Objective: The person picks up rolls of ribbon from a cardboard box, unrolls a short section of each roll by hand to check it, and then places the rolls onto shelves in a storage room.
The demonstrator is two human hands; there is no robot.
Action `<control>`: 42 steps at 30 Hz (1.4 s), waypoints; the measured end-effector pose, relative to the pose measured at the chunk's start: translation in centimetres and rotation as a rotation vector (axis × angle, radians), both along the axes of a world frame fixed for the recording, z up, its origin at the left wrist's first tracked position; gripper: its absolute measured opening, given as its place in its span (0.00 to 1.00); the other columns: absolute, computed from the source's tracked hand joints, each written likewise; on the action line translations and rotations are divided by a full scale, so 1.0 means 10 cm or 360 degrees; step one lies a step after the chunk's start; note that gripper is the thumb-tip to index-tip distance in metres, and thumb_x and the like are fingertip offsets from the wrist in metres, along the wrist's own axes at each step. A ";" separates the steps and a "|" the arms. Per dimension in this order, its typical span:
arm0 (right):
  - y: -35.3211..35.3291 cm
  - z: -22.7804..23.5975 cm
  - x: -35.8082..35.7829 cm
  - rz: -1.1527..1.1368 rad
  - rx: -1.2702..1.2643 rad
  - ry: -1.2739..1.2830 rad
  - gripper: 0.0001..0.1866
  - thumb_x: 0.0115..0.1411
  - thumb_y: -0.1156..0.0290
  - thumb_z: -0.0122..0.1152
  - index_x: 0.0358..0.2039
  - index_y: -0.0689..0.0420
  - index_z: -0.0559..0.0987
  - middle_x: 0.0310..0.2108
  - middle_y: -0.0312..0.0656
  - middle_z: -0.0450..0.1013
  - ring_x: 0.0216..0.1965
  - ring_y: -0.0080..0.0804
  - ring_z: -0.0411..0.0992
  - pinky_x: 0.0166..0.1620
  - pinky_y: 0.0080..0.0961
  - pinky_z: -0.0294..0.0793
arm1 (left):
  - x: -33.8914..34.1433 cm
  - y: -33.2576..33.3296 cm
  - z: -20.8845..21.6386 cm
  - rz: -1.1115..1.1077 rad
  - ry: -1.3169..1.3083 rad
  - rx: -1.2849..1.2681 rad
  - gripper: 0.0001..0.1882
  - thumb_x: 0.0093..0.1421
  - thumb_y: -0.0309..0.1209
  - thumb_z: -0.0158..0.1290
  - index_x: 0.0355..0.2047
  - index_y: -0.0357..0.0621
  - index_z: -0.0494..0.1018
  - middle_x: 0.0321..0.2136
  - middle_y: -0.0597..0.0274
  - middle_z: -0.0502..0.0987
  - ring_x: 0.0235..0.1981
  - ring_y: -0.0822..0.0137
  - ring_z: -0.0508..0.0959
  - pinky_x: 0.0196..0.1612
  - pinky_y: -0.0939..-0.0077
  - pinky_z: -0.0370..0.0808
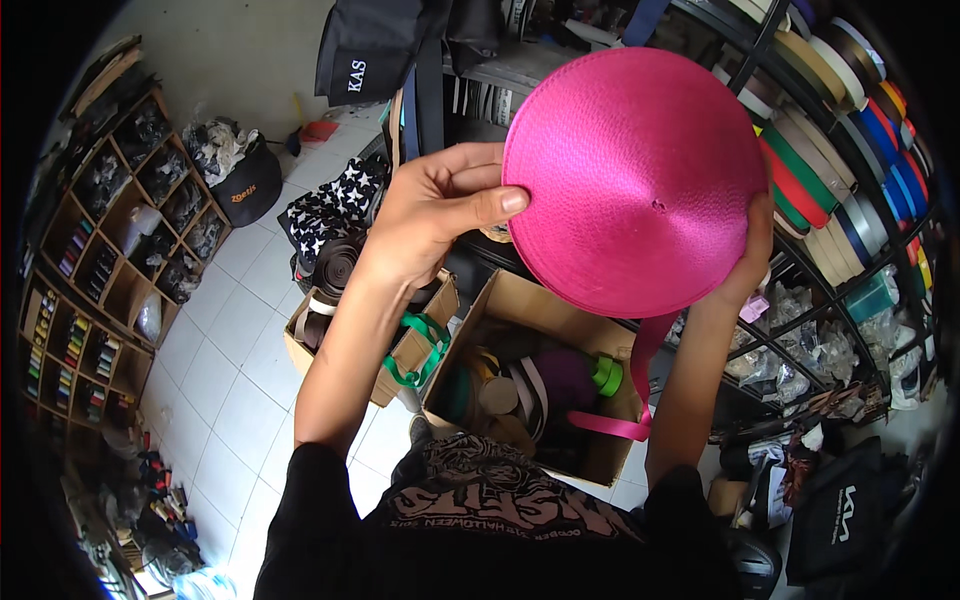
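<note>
A big roll of bright pink webbing (630, 170) is held up between my two hands, its flat coiled side facing me. My left hand (440, 205) grips its left edge, thumb on the near face and fingers behind. Around the right edge wraps my right hand (748, 260), its fingers mostly hidden by the roll. The loose end of the webbing (655, 365) hangs down past my right wrist and curls over the box below. That cardboard box (480, 312) stands under the roll, with several webbing rolls inside, among them a purple one (562, 380) and a bright green piece (606, 375).
A smaller box (300, 352) at left holds a dark roll (340, 265) and green ribbon (432, 350). Right, a black rack (790, 262) carries many webbing rolls and plastic bags. Wooden cubbyholes (115, 250) line the far left. A black bag (370, 55) hangs at the back.
</note>
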State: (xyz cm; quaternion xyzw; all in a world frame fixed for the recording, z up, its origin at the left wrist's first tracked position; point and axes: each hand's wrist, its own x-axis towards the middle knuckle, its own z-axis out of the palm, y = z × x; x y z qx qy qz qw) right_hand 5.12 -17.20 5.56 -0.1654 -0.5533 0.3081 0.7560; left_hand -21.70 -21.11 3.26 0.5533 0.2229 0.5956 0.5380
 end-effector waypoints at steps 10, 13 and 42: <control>0.18 -0.10 0.06 0.0068 -0.0026 0.0072 0.30 0.63 0.61 0.50 0.59 0.69 0.62 0.55 0.50 0.66 0.55 0.37 0.66 0.59 0.30 0.62 | 0.20 0.10 -0.21 -0.0206 -0.0379 0.0018 0.28 0.52 0.26 0.62 0.52 0.34 0.65 0.40 0.54 0.78 0.39 0.68 0.79 0.46 0.77 0.74; 0.13 0.01 -0.03 0.0131 -0.0004 0.0031 0.29 0.63 0.63 0.50 0.59 0.69 0.63 0.55 0.49 0.66 0.55 0.36 0.66 0.58 0.29 0.62 | 0.32 0.08 -0.21 0.0019 -0.0362 0.0000 0.23 0.53 0.24 0.60 0.48 0.35 0.68 0.40 0.55 0.77 0.39 0.67 0.78 0.47 0.73 0.73; -0.08 -0.18 -0.64 -0.0425 0.0244 0.0267 0.39 0.60 0.63 0.60 0.65 0.64 0.52 0.62 0.48 0.56 0.61 0.34 0.57 0.62 0.30 0.53 | 0.65 0.25 -0.37 -0.0042 -0.0939 0.0251 0.40 0.53 0.50 0.60 0.59 0.42 0.59 0.56 0.56 0.67 0.57 0.58 0.68 0.58 0.57 0.67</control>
